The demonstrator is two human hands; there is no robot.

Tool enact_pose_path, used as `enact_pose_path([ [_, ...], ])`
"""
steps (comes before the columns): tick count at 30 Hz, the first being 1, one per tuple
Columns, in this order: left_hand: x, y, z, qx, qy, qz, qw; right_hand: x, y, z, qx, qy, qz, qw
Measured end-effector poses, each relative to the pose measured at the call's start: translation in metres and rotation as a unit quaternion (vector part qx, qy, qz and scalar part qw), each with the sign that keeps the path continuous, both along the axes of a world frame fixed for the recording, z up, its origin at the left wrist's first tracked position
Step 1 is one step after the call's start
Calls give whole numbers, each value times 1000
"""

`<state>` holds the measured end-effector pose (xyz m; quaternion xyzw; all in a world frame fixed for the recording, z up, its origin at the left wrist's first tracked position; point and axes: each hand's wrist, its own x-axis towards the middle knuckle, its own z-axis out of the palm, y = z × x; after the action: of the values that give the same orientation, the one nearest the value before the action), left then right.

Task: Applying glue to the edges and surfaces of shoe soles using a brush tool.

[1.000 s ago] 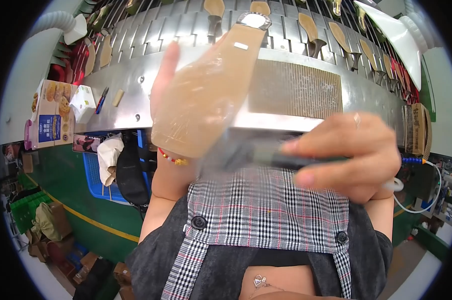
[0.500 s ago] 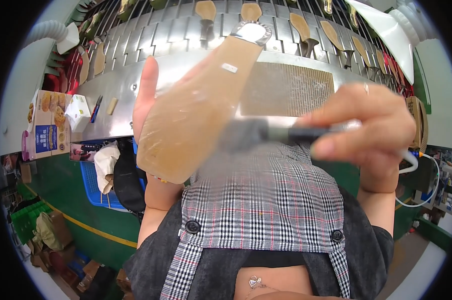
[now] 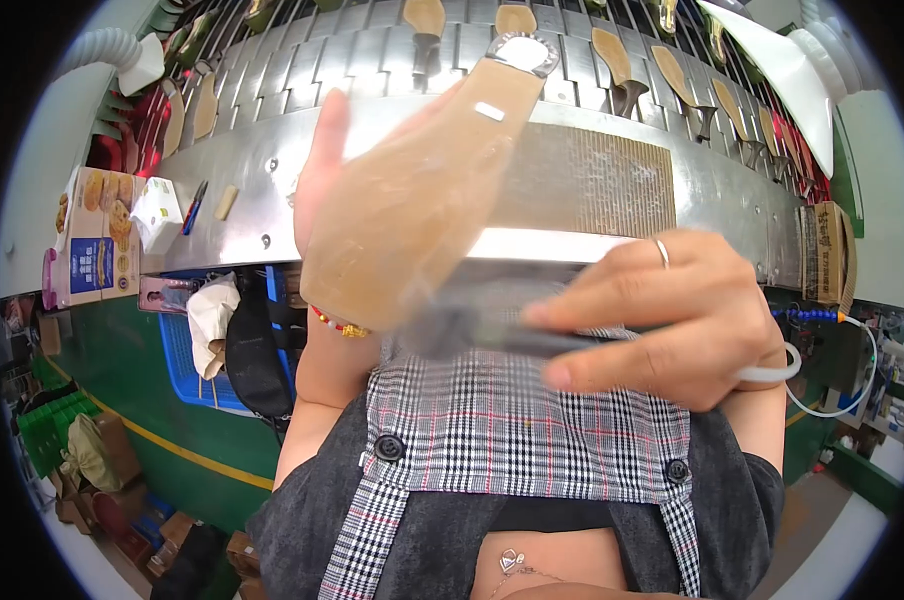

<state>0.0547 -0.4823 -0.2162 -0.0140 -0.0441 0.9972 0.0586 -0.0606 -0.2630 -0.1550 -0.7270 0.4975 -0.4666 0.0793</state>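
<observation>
My left hand (image 3: 320, 155) supports a tan shoe sole (image 3: 407, 205) from beneath. Its thumb stands up beside the sole, and the other fingers are mostly hidden behind it. The sole's broad end points toward me. Its narrow far end carries a shiny, notched heel seat (image 3: 524, 53), and a small white label lies on the tan surface. Between the thumb and fingers of my right hand (image 3: 667, 320) is a dark-handled brush (image 3: 507, 335), smeared by motion. The brush head is at the sole's lower right edge; whether it touches cannot be told.
Beyond my hands a slatted metal conveyor (image 3: 372, 70) carries several tan soles, some with dark heels. A ribbed pad (image 3: 622, 185) lies on the metal ledge. At left are a cardboard box (image 3: 102, 235), a tissue pack (image 3: 158, 215), pens and a blue basket (image 3: 187, 365). White ducts hang at both sides.
The sole and my left hand have shifted slightly right. My right hand has swung down and a little left, taking the brush lower along the sole's edge.
</observation>
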Motion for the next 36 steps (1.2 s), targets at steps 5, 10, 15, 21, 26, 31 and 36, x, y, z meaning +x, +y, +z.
enact_pose_path([
  [5,-1,-4,-4,-6,16,-17,1000,-7,-1,13,28,-2,-18,999],
  [10,2,-5,-8,-2,44,-17,999,-7,6,11,38,-3,15,999],
  [15,1,-5,-2,-3,104,-43,994,-10,-2,8,30,9,-77,997],
  [21,7,-2,5,-56,75,-26,995,-21,0,16,32,-15,-131,991],
  [26,8,-4,6,-47,67,-17,996,-32,10,26,69,-16,-30,997],
  [31,6,-12,-2,-63,75,-30,995,-48,9,24,51,-3,-64,997],
  [36,8,-8,1,-64,94,-27,993,-57,4,22,44,-6,-89,995],
])
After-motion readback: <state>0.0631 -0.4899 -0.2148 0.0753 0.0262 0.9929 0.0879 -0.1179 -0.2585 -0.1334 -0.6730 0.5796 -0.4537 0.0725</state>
